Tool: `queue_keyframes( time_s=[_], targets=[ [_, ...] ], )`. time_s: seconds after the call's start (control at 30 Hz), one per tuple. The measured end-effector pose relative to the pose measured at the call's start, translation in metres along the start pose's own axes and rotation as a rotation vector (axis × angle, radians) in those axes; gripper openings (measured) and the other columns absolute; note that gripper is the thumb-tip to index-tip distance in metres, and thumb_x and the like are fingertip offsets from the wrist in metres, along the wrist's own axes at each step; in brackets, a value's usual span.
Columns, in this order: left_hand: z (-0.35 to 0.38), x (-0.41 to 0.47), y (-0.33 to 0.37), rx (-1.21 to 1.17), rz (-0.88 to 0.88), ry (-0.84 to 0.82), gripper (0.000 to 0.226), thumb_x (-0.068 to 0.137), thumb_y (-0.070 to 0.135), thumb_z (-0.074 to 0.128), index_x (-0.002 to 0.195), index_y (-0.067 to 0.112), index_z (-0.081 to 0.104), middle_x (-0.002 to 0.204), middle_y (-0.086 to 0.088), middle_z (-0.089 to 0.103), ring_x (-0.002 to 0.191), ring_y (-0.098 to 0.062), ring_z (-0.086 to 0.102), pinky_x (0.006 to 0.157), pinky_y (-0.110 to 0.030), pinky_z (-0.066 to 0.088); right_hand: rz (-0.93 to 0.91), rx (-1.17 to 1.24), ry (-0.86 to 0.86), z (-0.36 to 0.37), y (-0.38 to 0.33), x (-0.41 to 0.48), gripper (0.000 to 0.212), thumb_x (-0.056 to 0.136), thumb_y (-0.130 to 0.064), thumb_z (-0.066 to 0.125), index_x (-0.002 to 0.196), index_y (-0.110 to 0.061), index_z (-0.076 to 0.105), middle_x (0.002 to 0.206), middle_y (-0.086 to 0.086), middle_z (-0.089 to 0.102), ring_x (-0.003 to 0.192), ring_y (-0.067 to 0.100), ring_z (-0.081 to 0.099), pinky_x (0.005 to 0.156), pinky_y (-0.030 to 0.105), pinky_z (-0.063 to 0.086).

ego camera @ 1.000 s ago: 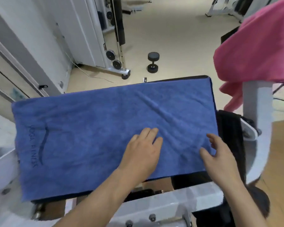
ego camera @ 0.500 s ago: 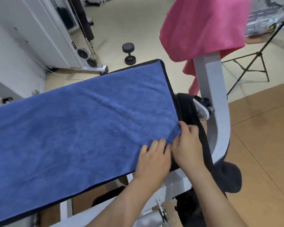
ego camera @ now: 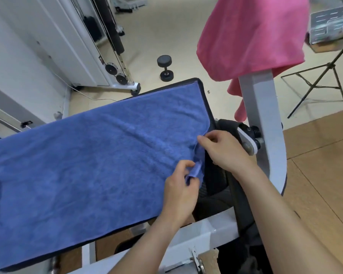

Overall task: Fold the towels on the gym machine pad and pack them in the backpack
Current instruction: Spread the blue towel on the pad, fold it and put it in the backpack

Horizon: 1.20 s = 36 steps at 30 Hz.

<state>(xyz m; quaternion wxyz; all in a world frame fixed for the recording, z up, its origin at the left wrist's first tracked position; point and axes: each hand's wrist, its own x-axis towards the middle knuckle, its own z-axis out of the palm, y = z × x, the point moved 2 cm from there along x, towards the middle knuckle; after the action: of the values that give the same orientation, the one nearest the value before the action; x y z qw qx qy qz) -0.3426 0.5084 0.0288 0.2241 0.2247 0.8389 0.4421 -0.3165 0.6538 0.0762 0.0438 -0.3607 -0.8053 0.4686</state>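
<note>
A: Okay, quick one. Which step was it?

B: First fold, just starting. The blue towel (ego camera: 83, 165) lay spread flat along the gym machine pad (ego camera: 203, 86), covering nearly all of it. Only the pad's dark rim showed past the towel's far edge.

A: Hands?

B: Both were at the towel's short end, the end nearest the white machine post (ego camera: 263, 123). The left hand (ego camera: 179, 191) was closed in a pinch on the near corner, with a bit of hem bunched between thumb and fingers. The right hand (ego camera: 223, 150) was curled on the same edge a little farther up. Its fingertips touched the lifted hem; whether they had really clamped it I couldn't tell for sure, but it looked like a light pinch.

A: Other towels?

B: A pink towel (ego camera: 251, 36) hung draped over the top of that post, above the blue one, not yet folded.

A: Backpack?

B: Dark fabric, the black bag (ego camera: 216, 182), sat just beside the towel's end, under the hands. Probably the backpack, can't confirm.

A: Next move?

B: My guess: raise that short end with both corners level and carry it across to the far short end, away from the post. It needed even tension, or the terry would drag and wrinkle, or slide off the pad.
</note>
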Motion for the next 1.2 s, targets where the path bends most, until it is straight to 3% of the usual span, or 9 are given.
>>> queue_keyframes(
  time_s=[0.1, 0.2, 0.33, 0.43, 0.57, 0.63, 0.7, 0.97, 1.2],
  targets=[
    [-0.012, -0.001, -0.002, -0.22, -0.096, 0.049, 0.016, 0.094, 0.014, 0.048, 0.082, 0.016, 0.057, 0.056, 0.008, 0.041, 0.052, -0.007, 0.035, 0.05, -0.02, 0.032, -0.011, -0.128, 0.03, 0.004, -0.021, 0.016, 0.042, 0.09, -0.051, 0.053, 0.094, -0.009, 0.055, 0.093, 0.006, 0.062, 0.086, 0.032, 0.063, 0.081, 0.044, 0.052],
    [-0.018, -0.006, -0.002, -0.237, -0.125, 0.056, 0.038, 0.098, 0.027, 0.048, 0.067, 0.006, 0.038, 0.056, 0.005, 0.028, 0.053, -0.009, 0.028, 0.05, -0.025, 0.027, 0.014, -0.238, 0.204, 0.002, -0.036, 0.034, 0.054, 0.089, -0.05, 0.056, 0.119, -0.008, 0.042, 0.12, 0.017, 0.05, 0.105, 0.037, 0.055, 0.081, 0.04, 0.044],
    [-0.041, -0.015, -0.002, -0.134, -0.007, 0.088, 0.045, 0.098, 0.031, 0.049, 0.06, 0.016, 0.031, 0.053, 0.01, 0.03, 0.049, -0.005, 0.032, 0.049, -0.017, 0.029, -0.04, -0.027, 0.263, 0.008, -0.049, 0.051, 0.04, 0.085, -0.024, 0.06, 0.12, -0.016, 0.043, 0.106, 0.008, 0.06, 0.098, 0.031, 0.059, 0.079, 0.039, 0.047],
    [-0.079, -0.015, -0.011, -0.255, -0.016, 0.21, 0.033, 0.097, 0.018, 0.053, 0.064, 0.015, 0.051, 0.057, 0.012, 0.049, 0.056, -0.001, 0.046, 0.057, -0.015, 0.037, -0.064, 0.258, 0.266, 0.015, -0.066, 0.048, 0.04, 0.078, -0.011, 0.056, 0.114, -0.027, 0.048, 0.082, 0.003, 0.059, 0.078, 0.022, 0.062, 0.078, 0.04, 0.052],
    [-0.132, -0.023, -0.035, -0.447, -0.109, 0.312, 0.024, 0.096, 0.003, 0.052, 0.09, 0.018, 0.071, 0.083, 0.008, 0.072, 0.079, -0.007, 0.064, 0.077, -0.03, 0.051, -0.256, 0.254, 0.258, 0.035, -0.114, 0.037, 0.035, 0.082, -0.006, 0.049, 0.113, -0.02, 0.057, 0.072, -0.007, 0.047, 0.064, 0.006, 0.047, 0.065, 0.023, 0.041],
    [-0.151, -0.035, -0.045, -0.499, -0.132, 0.335, 0.024, 0.098, 0.005, 0.05, 0.091, 0.016, 0.071, 0.079, 0.005, 0.071, 0.074, -0.008, 0.063, 0.072, -0.035, 0.053, -0.355, 0.203, 0.23, 0.055, -0.144, 0.03, 0.031, 0.085, -0.007, 0.048, 0.112, -0.018, 0.059, 0.069, -0.01, 0.047, 0.064, 0.002, 0.047, 0.064, 0.015, 0.039],
    [-0.171, -0.052, -0.054, -0.55, -0.138, 0.379, 0.024, 0.1, 0.01, 0.048, 0.091, 0.012, 0.071, 0.074, 0.004, 0.069, 0.068, -0.005, 0.062, 0.061, -0.026, 0.054, -0.45, 0.138, 0.2, 0.08, -0.175, 0.021, 0.027, 0.085, -0.006, 0.05, 0.108, -0.017, 0.06, 0.067, -0.012, 0.047, 0.064, 0.001, 0.048, 0.064, 0.009, 0.037],
    [-0.266, -0.112, -0.113, -0.557, -0.15, 0.761, 0.021, 0.1, 0.018, 0.045, 0.087, 0.019, 0.063, 0.065, 0.014, 0.064, 0.058, 0.0, 0.059, 0.049, -0.021, 0.052, -0.73, -0.096, 0.043, 0.213, -0.274, -0.021, 0.027, 0.082, -0.009, 0.053, 0.107, -0.016, 0.057, 0.069, -0.011, 0.05, 0.065, 0.007, 0.049, 0.059, 0.026, 0.037],
    [-0.302, -0.137, -0.184, -0.609, -0.347, 0.882, 0.025, 0.103, 0.025, 0.04, 0.094, 0.015, 0.061, 0.079, -0.007, 0.065, 0.057, -0.018, 0.062, 0.05, -0.024, 0.051, -0.94, -0.386, -0.129, 0.332, -0.329, -0.053, 0.029, 0.084, -0.006, 0.047, 0.111, -0.012, 0.055, 0.104, 0.001, 0.058, 0.089, 0.022, 0.054, 0.071, 0.041, 0.049]
  ],
)
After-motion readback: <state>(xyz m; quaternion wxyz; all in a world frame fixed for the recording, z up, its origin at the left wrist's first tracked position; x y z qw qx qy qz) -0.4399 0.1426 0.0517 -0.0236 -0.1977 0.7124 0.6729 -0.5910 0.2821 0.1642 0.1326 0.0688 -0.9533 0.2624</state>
